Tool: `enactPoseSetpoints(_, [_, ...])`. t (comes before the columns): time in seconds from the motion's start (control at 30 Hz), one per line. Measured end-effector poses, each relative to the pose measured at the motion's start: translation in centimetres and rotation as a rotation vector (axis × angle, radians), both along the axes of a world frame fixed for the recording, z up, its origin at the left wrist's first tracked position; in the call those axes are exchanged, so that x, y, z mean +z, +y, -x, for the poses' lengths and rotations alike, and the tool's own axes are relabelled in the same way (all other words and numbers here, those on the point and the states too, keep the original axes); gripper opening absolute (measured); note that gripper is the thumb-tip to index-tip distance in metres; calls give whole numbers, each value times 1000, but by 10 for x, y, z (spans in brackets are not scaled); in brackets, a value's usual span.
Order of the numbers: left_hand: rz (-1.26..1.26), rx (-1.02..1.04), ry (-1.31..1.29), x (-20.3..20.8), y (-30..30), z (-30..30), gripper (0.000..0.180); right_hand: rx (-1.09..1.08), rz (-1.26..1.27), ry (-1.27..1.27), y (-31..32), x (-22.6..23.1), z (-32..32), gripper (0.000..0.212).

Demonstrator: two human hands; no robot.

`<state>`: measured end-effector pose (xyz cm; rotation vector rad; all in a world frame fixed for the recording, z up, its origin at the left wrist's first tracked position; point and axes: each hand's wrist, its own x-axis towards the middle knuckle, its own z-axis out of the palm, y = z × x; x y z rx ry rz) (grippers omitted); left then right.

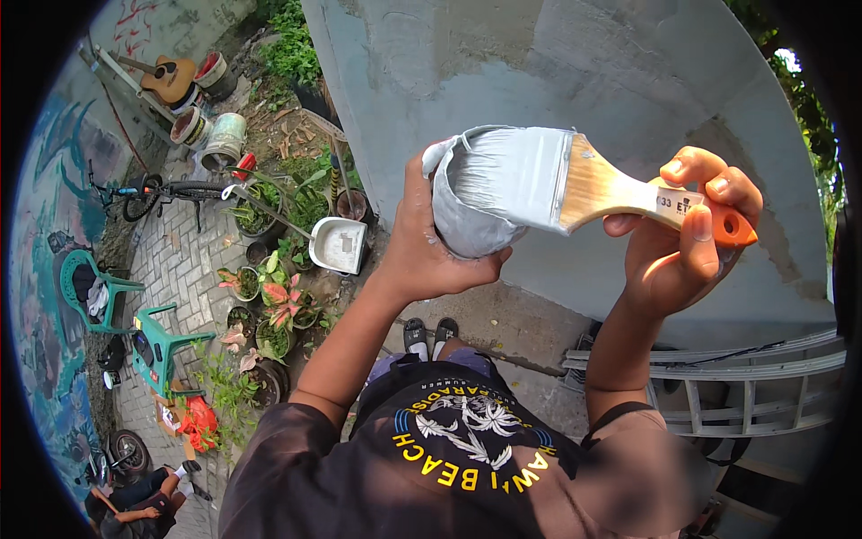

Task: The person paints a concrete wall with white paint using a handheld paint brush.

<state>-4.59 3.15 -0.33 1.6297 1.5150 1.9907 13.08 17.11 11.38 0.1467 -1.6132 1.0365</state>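
Toward the right, my right hand [682, 238] grips a brush [585, 184], bristles [516, 166] pointing left at the paint-smeared container [476, 223] clasped in my left hand [415, 247].

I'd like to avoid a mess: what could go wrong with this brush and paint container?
Drips: the brush is heavily coated, and the paint container is smeared at its rim, so paint might fall, perhaps onto the sandals.

Slipping: only the left hand supports the container, whose smeared outside could be slick.

Tipping: the right hand's grip is near the handle's orange end, so the bristles might dip.
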Motion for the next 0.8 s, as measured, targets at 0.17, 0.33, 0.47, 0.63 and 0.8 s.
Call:
enactPoseSetpoints(0.17, [35, 45, -51, -2, 3, -9, 108, -40, -66, -55, 27, 16, -9, 33])
enactPoseSetpoints(0.33, [34, 50, -103, 5, 15, -19, 106, 64, -25, -136, 43, 40, -20, 32])
enactPoseSetpoints(0.47, [39, 92, -104, 6, 19, -29, 104, 161, -35, -194, 44, 52, -27, 31])
enactPoseSetpoints(0.63, [26, 103, -111, 4, 27, -37, 104, 182, -87, -166, 56, 56, -28, 30])
enactPoseSetpoints(0.8, [40, 148, -98, 2, 29, -43, 104, 230, -86, -121, 61, 59, -33, 29])
